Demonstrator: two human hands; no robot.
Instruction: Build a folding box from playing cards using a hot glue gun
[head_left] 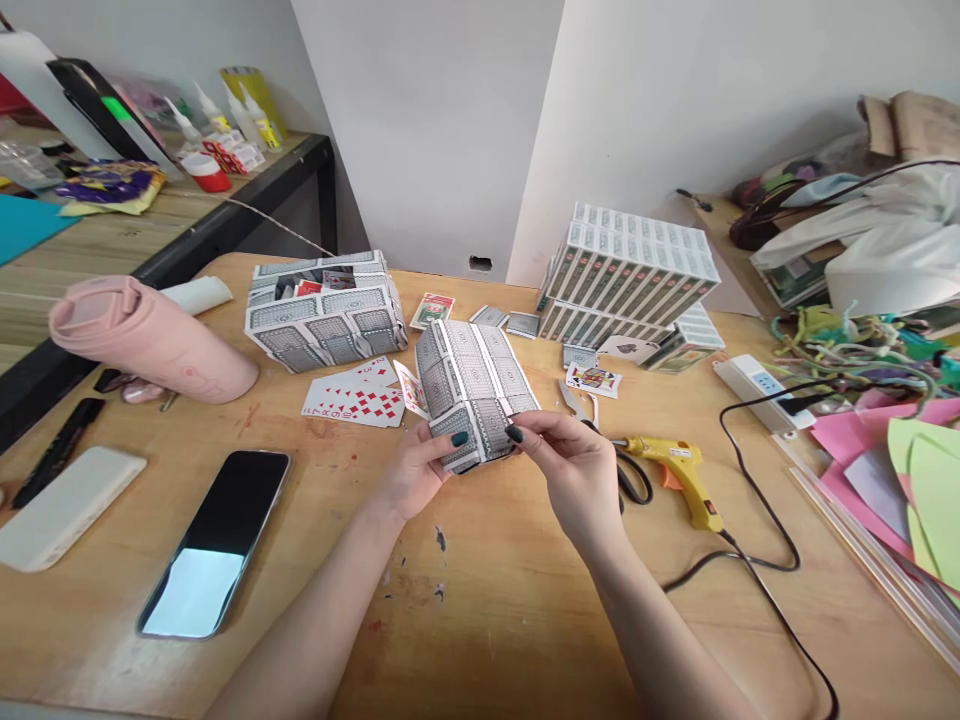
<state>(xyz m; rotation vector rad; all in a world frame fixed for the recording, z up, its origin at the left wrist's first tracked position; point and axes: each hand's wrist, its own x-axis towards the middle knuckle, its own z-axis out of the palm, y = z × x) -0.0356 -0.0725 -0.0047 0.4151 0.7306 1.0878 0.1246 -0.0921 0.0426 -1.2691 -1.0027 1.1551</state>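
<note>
Wooden table [510,630], pale wall [427,130] behind. I watch remotely: card box [476,375] between table's far and near edges, left hand [420,465] clamping side between thumb and fingers, right hand [577,470] pinching right edge. Overtight squeeze could buckle seams.

Indoor craft corner; home or workshop, can't tell.
Stained wooden table [480,630], yellow glue gun [682,468], power strip [759,390], coloured paper [930,485], stacked card packs [637,265], nozzle bottles [265,130], handmade-looking playing-card box [478,370]; plain wall [427,130] behind.
</note>
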